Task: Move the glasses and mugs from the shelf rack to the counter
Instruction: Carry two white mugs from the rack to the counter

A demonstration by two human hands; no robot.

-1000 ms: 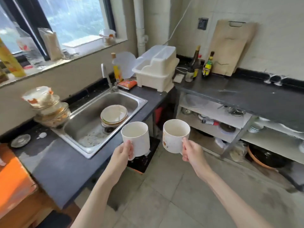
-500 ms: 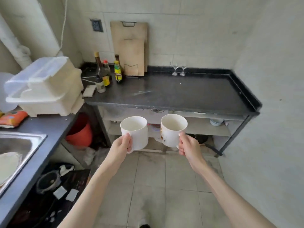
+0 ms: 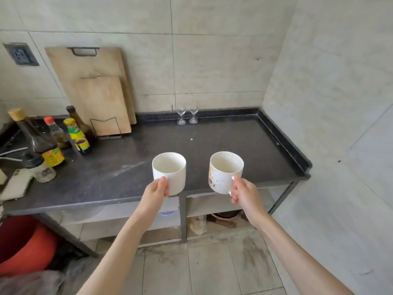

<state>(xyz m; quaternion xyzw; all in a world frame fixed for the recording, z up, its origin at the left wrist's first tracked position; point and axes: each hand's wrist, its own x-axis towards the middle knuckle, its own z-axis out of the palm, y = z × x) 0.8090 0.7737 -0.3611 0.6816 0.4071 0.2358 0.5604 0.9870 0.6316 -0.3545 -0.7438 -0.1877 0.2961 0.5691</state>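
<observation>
Head view now squarely facing the dark table (image 3: 136,167), sink gone from sight. Left hand (image 3: 156,191) fingers closed on plain white mug (image 3: 169,172), right hand (image 3: 244,191) on patterned mug (image 3: 225,172), both aloft above front edge. Wine glasses (image 3: 187,116) already at back wall. Probably ready for setting down.

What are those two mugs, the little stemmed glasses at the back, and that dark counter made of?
The plain mug and patterned mug look like glazed white ceramic: opaque, smooth, slightly shiny. The stemmed glasses are clear, see-through glass, probably. The counter appears to be dark speckled stone, perhaps granite or an imitation, with a dull sheen.
</observation>
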